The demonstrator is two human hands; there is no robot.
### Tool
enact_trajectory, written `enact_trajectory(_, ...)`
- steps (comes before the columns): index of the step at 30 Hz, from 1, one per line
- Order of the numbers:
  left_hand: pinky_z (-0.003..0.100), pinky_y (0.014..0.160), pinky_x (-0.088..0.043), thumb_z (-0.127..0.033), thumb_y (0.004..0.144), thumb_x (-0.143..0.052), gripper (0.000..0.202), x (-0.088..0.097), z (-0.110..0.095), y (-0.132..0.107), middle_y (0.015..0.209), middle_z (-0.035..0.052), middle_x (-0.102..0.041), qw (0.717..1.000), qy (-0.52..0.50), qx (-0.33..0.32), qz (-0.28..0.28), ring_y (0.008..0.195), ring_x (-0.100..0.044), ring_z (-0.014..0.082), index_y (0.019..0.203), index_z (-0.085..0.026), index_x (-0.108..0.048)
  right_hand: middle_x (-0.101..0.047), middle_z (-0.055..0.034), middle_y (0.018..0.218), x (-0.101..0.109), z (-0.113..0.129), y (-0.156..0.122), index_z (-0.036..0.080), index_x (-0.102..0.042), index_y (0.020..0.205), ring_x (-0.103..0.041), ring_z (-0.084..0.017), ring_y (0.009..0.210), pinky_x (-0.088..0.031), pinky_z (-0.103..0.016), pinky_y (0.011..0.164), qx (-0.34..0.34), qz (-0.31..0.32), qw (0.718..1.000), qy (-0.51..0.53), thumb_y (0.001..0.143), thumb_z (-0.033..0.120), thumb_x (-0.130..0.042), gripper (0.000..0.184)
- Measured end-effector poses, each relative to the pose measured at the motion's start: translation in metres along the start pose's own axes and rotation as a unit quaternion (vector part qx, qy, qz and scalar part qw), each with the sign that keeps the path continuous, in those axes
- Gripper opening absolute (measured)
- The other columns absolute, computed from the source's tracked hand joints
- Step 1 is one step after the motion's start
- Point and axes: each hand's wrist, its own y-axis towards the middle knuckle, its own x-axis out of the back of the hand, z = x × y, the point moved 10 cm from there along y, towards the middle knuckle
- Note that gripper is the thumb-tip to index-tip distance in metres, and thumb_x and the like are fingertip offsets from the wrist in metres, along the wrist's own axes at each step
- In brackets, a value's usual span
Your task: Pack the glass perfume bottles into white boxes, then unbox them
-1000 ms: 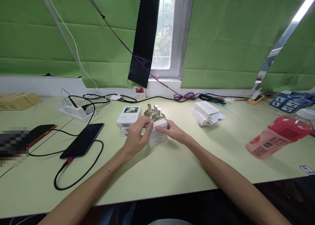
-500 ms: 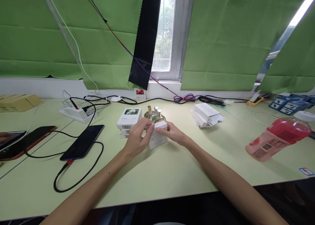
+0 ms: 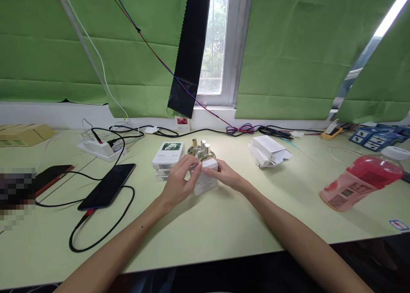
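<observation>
A small white carton (image 3: 206, 183) with fine print stands at the middle of the table, held between both hands. My left hand (image 3: 183, 175) grips its left upper edge, thumb and fingers pinched near the top. My right hand (image 3: 226, 174) holds the right side, its thumb or finger on the top. Just behind the carton are perfume bottles (image 3: 207, 149) with gold and silver caps, partly hidden by my hands. To the left of my left hand sits a stack of white boxes (image 3: 167, 155), the top one printed with white flowers.
Flattened white cartons (image 3: 269, 150) lie to the right. A pink drink bottle (image 3: 361, 182) lies tilted at far right. A phone (image 3: 109, 186) with a cable (image 3: 72, 237) lies left, below a power strip (image 3: 99, 148). Cables (image 3: 243, 128) run along the wall.
Almost nothing has moved. Both hands remain on the white carton in nearly the same place; the view has shifted very slightly. A pixelated patch now covers the far left.
</observation>
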Motion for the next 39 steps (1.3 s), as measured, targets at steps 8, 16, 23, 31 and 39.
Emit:
enact_trajectory(8,0.03,0.073,-0.049,-0.019,0.1,-0.053,0.011,0.0003,-0.0016,-0.0008,0.09,0.0052,-0.065,1.0,0.0,-0.014,-0.002,0.084,-0.061,0.0167,0.091,-0.02,-0.06,-0.059,-0.004,0.095,-0.0013,0.0035,-0.0006,0.018,-0.06,0.099,-0.055,-0.019,0.089,-0.043,-0.03,0.074,-0.001,-0.001,1.0,0.004,0.081,0.062,-0.073,0.05)
enact_trajectory(16,0.031,0.073,-0.05,-0.02,0.1,-0.052,0.012,-0.0007,-0.0009,-0.001,0.089,0.0054,-0.065,1.0,-0.001,-0.008,0.001,0.084,-0.062,0.0174,0.091,-0.021,-0.06,-0.059,-0.0036,0.094,-0.0009,0.0038,-0.0008,0.018,-0.06,0.099,-0.054,-0.018,0.088,-0.043,-0.029,0.074,-0.002,-0.003,1.0,-0.001,0.081,0.062,-0.072,0.049)
enact_trajectory(23,0.031,0.074,-0.05,-0.023,0.1,-0.052,0.013,0.0,-0.0013,0.0003,0.089,0.0057,-0.067,1.0,0.007,-0.003,-0.001,0.084,-0.063,0.0181,0.09,-0.021,-0.061,-0.06,-0.0037,0.093,-0.0007,0.0039,-0.0006,0.018,-0.06,0.099,-0.054,-0.019,0.086,-0.043,-0.03,0.072,-0.004,-0.004,1.0,-0.007,0.081,0.062,-0.072,0.049)
enact_trajectory(31,0.031,0.074,-0.051,-0.024,0.1,-0.052,0.015,0.0005,-0.0023,0.0007,0.089,0.0054,-0.067,1.0,0.008,-0.005,-0.005,0.083,-0.063,0.018,0.089,-0.02,-0.061,-0.059,-0.0028,0.092,0.0006,0.0003,0.0006,0.018,-0.059,0.096,-0.054,-0.018,0.085,-0.042,-0.029,0.073,-0.004,-0.005,1.0,-0.005,0.081,0.062,-0.072,0.048)
enact_trajectory(39,0.031,0.074,-0.05,-0.022,0.1,-0.051,0.014,0.0001,-0.0018,0.0006,0.089,0.0055,-0.066,1.0,0.009,-0.004,-0.002,0.084,-0.062,0.0178,0.09,-0.021,-0.061,-0.06,-0.0034,0.093,-0.0003,0.0028,-0.0005,0.019,-0.059,0.096,-0.054,-0.018,0.086,-0.043,-0.03,0.074,-0.012,-0.007,1.0,-0.006,0.081,0.062,-0.072,0.047)
